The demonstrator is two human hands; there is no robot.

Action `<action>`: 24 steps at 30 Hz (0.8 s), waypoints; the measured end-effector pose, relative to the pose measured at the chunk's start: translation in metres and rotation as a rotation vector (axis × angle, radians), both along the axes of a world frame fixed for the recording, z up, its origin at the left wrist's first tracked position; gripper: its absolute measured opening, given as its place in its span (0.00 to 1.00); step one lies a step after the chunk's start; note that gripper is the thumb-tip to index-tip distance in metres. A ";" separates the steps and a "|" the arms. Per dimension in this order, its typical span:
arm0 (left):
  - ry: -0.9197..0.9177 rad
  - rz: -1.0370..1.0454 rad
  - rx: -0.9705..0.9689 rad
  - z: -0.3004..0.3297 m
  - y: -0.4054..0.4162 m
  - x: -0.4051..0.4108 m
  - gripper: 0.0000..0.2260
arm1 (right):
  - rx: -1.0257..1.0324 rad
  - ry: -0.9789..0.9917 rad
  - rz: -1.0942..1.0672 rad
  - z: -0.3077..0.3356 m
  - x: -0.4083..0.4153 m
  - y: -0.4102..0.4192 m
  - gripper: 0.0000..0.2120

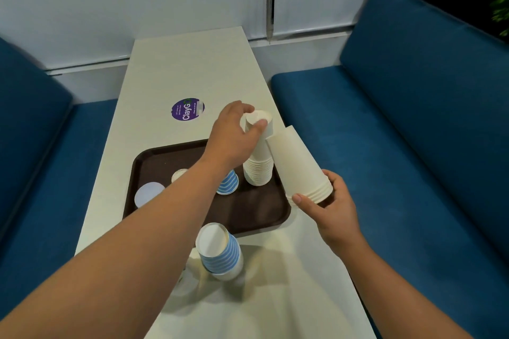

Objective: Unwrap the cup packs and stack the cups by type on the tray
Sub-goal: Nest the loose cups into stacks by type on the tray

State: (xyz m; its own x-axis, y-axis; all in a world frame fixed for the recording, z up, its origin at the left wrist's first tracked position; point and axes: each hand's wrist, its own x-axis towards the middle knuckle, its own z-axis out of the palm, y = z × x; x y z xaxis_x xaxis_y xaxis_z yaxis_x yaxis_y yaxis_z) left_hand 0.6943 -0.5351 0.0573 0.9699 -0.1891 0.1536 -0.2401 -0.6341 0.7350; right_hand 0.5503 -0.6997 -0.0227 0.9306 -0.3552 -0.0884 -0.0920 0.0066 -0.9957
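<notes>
Cups: the white stack point(258, 165) stands at the tray's point(154, 158) two o'clock corner, left hand point(230, 137) gripping its top; right hand point(332, 208) grasps a tilted bundle point(298, 165). Steady the stack, align the rims squarely, then lower.

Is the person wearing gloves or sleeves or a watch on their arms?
No. Both forearms are bare as far as the picture shows, with no sleeves in view. The left hand and the right hand wear no gloves, and no watch, bracelet or ring shows on either. The fingernails look short and plain.
</notes>
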 end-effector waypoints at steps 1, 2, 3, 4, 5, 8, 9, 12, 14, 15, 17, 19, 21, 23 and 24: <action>-0.005 0.046 -0.113 0.002 0.000 -0.008 0.17 | 0.004 -0.007 0.003 0.001 0.001 0.001 0.33; 0.023 0.085 -0.234 0.002 0.000 -0.016 0.16 | 0.011 -0.013 0.006 0.002 0.003 0.002 0.32; 0.076 0.104 -0.354 0.002 -0.001 -0.025 0.17 | 0.015 -0.017 0.012 0.003 0.004 0.004 0.33; 0.156 0.101 -0.469 0.002 -0.002 -0.034 0.20 | 0.013 -0.022 0.016 0.004 0.006 0.006 0.34; 0.254 0.083 -0.576 0.001 -0.003 -0.041 0.24 | 0.013 -0.027 0.021 0.005 0.007 0.009 0.36; 0.476 0.046 -0.758 -0.004 -0.002 -0.051 0.30 | 0.043 -0.047 0.043 0.011 0.010 0.017 0.37; 0.493 0.050 -0.782 -0.004 -0.001 -0.052 0.27 | 0.043 -0.055 0.052 0.012 0.010 0.020 0.35; 0.458 0.074 -0.806 -0.003 0.002 -0.055 0.17 | 0.019 -0.066 0.068 0.014 0.012 0.025 0.34; 0.430 0.100 -0.804 -0.001 0.002 -0.056 0.12 | -0.001 -0.062 0.054 0.013 0.013 0.027 0.36; 0.420 0.115 -0.800 -0.001 0.002 -0.056 0.12 | -0.011 -0.064 0.046 0.013 0.014 0.027 0.37; 0.404 0.129 -0.785 0.000 0.001 -0.055 0.12 | -0.032 -0.074 0.037 0.014 0.015 0.027 0.36; 0.388 0.129 -0.779 0.002 -0.002 -0.054 0.13 | -0.037 -0.084 0.031 0.015 0.016 0.026 0.35; 0.367 0.154 -0.780 0.003 -0.005 -0.051 0.13 | -0.034 -0.096 0.019 0.015 0.018 0.025 0.36; 0.328 0.187 -0.828 0.007 -0.006 -0.042 0.13 | -0.045 -0.098 0.001 0.014 0.017 0.023 0.36; 0.275 0.202 -0.853 0.010 -0.005 -0.035 0.13 | -0.044 -0.097 -0.013 0.014 0.015 0.022 0.36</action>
State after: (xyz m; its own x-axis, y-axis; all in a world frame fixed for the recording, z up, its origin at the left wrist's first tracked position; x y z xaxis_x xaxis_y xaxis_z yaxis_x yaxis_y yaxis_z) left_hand 0.6592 -0.5397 0.0676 0.9952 0.0598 -0.0775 0.0686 0.1385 0.9880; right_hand 0.5655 -0.6782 -0.0086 0.9292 -0.3690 0.0184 0.0050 -0.0372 -0.9993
